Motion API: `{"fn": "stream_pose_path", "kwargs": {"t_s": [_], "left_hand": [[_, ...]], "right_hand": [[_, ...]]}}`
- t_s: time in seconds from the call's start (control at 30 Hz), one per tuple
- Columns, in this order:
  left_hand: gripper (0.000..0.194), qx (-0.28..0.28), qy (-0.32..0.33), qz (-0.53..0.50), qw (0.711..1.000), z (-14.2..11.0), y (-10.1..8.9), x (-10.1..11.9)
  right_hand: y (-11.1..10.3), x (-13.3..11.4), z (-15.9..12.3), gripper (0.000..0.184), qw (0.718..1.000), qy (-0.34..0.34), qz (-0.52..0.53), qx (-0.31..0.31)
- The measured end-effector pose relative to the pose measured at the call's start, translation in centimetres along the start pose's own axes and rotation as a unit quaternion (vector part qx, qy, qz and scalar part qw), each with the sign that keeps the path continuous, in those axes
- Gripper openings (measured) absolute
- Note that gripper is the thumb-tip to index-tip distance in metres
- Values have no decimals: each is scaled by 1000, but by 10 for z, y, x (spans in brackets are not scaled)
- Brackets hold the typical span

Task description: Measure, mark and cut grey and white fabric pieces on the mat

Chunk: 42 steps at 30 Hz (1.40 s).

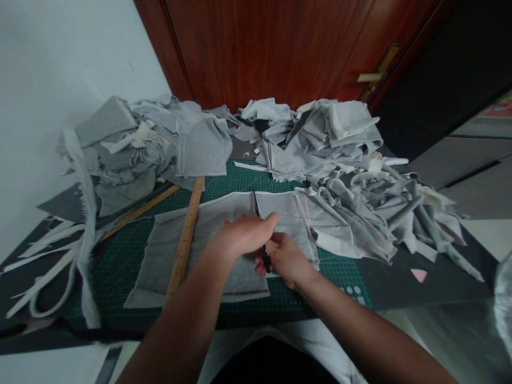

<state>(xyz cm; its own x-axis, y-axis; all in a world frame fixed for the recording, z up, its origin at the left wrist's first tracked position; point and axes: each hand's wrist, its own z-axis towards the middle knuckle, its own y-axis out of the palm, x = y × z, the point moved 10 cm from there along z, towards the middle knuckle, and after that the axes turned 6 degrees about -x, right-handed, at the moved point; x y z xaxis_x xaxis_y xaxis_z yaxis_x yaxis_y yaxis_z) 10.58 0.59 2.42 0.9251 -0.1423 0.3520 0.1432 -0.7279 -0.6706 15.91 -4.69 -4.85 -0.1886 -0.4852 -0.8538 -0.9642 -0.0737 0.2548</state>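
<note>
Grey fabric point(168, 264) lies across the green cutting mat point(120, 274), with a split at its near edge below the scissors. My right hand point(286, 258) is closed round the handles of black scissors point(256, 204), whose blade points away from me over the cloth. My left hand point(248, 233) is just left of the blade, closed on the fabric, its fingertips mostly hidden beneath it. A wooden ruler point(187, 237) rests on the cloth left of this hand. A further grey piece with a seam point(328, 213) adjoins on the right.
Heaped grey cloth point(136, 144) stands at the back left, and more piles point(332, 133) at the back right. Loose strips point(400, 197) tangle at right. White strips point(52, 256) and a second ruler point(140, 212) lie left. Pink chalk point(418, 275) sits near the right edge.
</note>
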Motion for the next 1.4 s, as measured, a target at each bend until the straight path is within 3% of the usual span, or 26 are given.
{"fn": "stream_pose_path", "kwargs": {"t_s": [0.27,0.53,1.03,1.4], "left_hand": [[55,16,11,29,999,-2,0,5],[54,132,24,120,984,8,-15,7],[59,84,0,65,994,17,-21,6],[60,83,-6,13,996,21,-27,0]], "right_hand": [[-2,-1,3,50,999,-24,2,-24],[-2,-4,1,56,999,-23,-16,-27],[-7,-10,12,47,999,5,-21,-28],[-12,-20,21,52,999,-22,-15,-24]]}}
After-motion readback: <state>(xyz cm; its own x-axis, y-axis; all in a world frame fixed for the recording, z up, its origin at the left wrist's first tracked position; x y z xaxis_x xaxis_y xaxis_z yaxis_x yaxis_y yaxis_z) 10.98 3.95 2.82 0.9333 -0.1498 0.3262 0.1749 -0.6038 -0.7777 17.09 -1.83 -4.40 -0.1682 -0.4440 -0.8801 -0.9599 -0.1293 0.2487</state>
